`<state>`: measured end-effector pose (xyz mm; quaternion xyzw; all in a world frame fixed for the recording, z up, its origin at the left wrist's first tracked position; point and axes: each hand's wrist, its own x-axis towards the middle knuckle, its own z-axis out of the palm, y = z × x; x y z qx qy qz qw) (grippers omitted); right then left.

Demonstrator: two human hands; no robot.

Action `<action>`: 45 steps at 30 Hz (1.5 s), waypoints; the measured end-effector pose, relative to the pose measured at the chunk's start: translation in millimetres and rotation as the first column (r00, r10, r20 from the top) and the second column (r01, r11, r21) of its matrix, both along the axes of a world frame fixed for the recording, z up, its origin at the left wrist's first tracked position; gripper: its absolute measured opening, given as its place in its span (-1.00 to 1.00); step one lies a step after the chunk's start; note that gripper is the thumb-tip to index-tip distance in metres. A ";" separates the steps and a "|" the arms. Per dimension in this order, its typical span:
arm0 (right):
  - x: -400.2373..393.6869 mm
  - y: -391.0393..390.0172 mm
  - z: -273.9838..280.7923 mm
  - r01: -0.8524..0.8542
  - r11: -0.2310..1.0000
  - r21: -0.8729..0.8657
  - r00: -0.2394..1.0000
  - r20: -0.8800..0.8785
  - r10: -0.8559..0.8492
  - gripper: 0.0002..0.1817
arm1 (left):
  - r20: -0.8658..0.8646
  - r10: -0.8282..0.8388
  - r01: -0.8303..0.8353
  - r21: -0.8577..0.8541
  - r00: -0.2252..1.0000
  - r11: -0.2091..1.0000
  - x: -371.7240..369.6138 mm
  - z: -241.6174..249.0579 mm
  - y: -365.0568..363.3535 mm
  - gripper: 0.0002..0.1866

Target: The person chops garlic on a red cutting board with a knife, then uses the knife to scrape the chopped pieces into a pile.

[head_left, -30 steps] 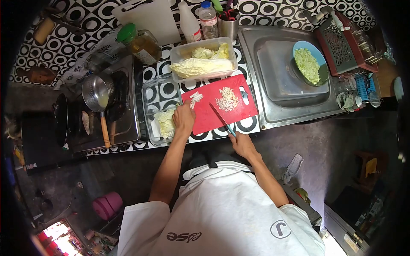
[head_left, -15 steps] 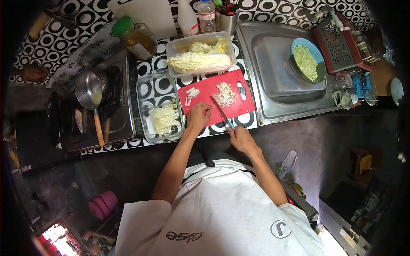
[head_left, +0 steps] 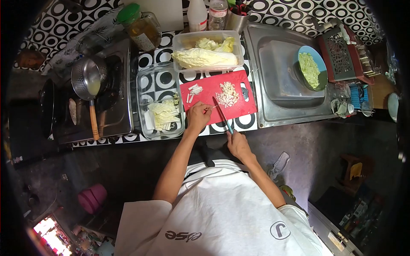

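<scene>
My right hand (head_left: 239, 145) grips a knife (head_left: 229, 126) by its light blue handle, the blade lying over the red cutting board (head_left: 241, 112). The fingers of my left hand (head_left: 199, 117) pinch a thin pale strip of cabbage (head_left: 208, 106) close to the blade. Finely chopped cabbage bits (head_left: 227, 94) are heaped beyond the knife tip. Several short white strips (head_left: 194, 91) lie at the board's left. Beside the board, a clear glass dish (head_left: 139, 91) contains cut cabbage leaves (head_left: 163, 114). Behind it, a plastic container (head_left: 176, 42) holds a larger piece of napa cabbage (head_left: 205, 58).
To the left, a pan with a wooden handle (head_left: 94, 121) rests on the stove (head_left: 121, 128). A green-lidded jar (head_left: 143, 36) and bottles line the back. On the right, a bowl of shredded greens (head_left: 310, 70) sits over the sink (head_left: 273, 115), near a red-framed rack (head_left: 339, 59).
The view has shifted slightly. My hands stay at the board with the knife and strip, the blade's angle almost the same.
</scene>
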<state>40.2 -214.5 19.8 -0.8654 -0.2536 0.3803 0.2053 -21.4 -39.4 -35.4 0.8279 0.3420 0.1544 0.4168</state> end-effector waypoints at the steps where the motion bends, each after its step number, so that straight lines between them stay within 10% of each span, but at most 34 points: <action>1: -4.4 -0.9 -8.3 0.019 1.000 0.003 0.998 0.054 -0.019 -0.61 | -0.005 -0.009 0.009 0.018 1.000 1.000 -0.1 -1.3 0.5 -0.87; 45: 17.6 23.7 18.7 -0.074 0.997 -0.001 0.997 -0.013 0.074 -0.57 | 0.052 0.032 -0.033 0.012 0.998 0.999 3.8 5.5 -5.5 -0.88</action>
